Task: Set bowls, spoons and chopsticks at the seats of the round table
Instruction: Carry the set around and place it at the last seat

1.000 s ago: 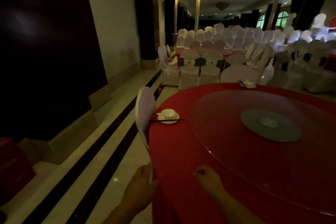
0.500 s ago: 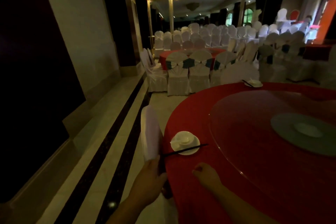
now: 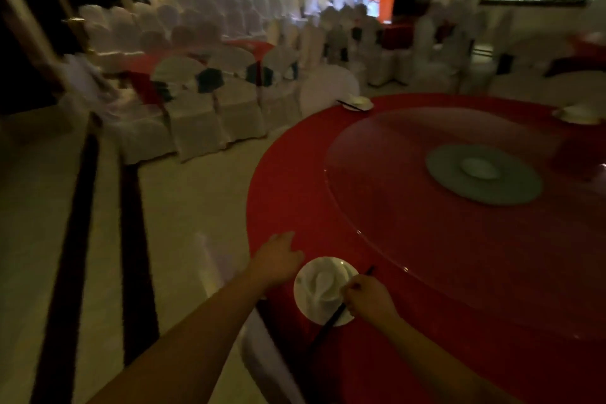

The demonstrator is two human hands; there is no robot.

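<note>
Round table [image 3: 459, 354], red cloth, glass turntable [image 3: 393, 223] centred. White-covered chair [image 3: 262, 367] at near edge. Left hand [image 3: 278, 261] flat on cloth, fingers loose, just left of plate [image 3: 303, 300]. Bowl [image 3: 323, 285] sits on plate. Right hand [image 3: 370, 300] fingers curled, pinching chopsticks [image 3: 329, 325] across plate's right rim.

A round table [image 3: 426, 298] draped in red cloth carries a glass turntable [image 3: 393, 193] at its centre. At the near edge, a white saucer [image 3: 305, 303] holds a small bowl [image 3: 329, 285] and spoon [image 3: 314, 287], both blurred. Black chopsticks [image 3: 328, 328] slant across the saucer's right rim, passing under the curled right hand [image 3: 369, 300]. Two more white settings, far setting [image 3: 359, 103] and right setting [image 3: 578, 115], sit well apart along the far edge.
</note>
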